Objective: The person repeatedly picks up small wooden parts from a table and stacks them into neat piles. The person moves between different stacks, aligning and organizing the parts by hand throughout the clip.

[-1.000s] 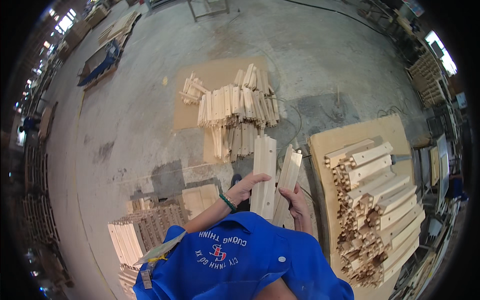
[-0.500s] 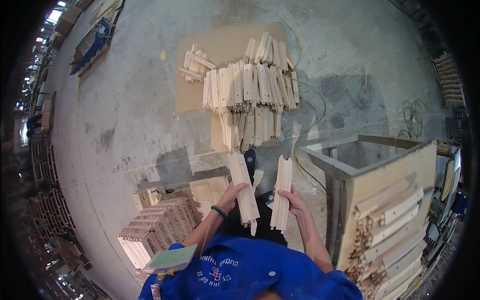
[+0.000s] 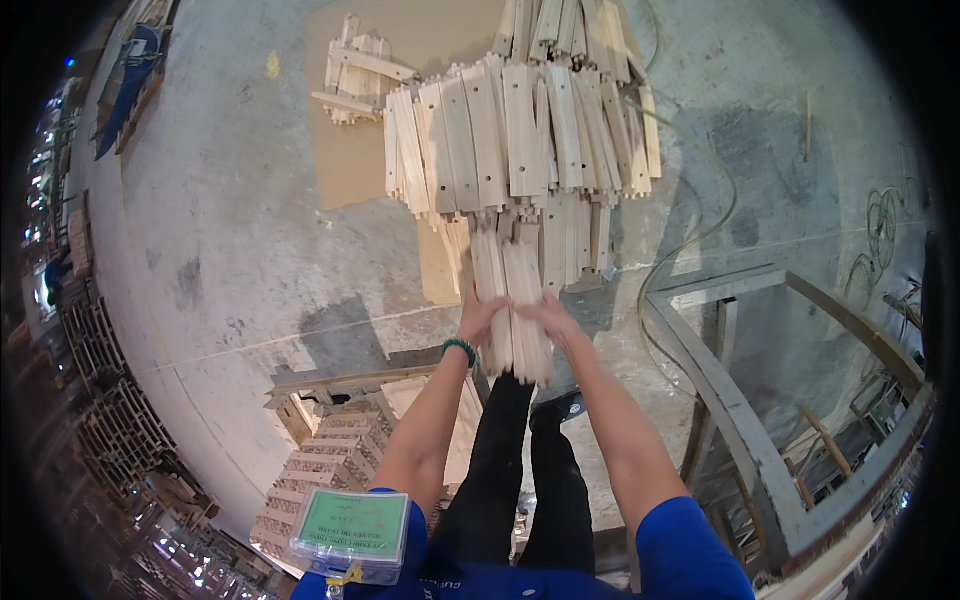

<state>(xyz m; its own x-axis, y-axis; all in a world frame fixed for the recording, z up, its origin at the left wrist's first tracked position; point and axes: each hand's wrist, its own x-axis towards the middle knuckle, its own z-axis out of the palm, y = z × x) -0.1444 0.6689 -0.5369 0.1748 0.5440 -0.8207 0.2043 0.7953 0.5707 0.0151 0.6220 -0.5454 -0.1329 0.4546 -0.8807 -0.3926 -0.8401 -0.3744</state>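
Observation:
Two small bundles of pale wooden slats are side by side in front of me, just short of a large stack of slats (image 3: 505, 130). My left hand (image 3: 482, 318) is closed round the left bundle of slats (image 3: 493, 350). Round the right bundle of slats (image 3: 530, 345) my right hand (image 3: 550, 318) is closed, its thumb close to the other hand. The far ends of both bundles overlap the near side of the stack in view; whether they touch it I cannot tell. Slight blur softens the bundles' near ends.
Cardboard (image 3: 350, 180) lies under the stack, with a smaller pile of slats (image 3: 365, 70) at its left. A metal frame (image 3: 740, 420) stands at my right. Stacked notched wood pieces (image 3: 330, 460) sit at lower left. A hose (image 3: 690, 235) runs along the floor.
Both hands have moved forward with their bundles and come together, from apart to side by side near the stack. My view has shifted forward, and the legs show more.

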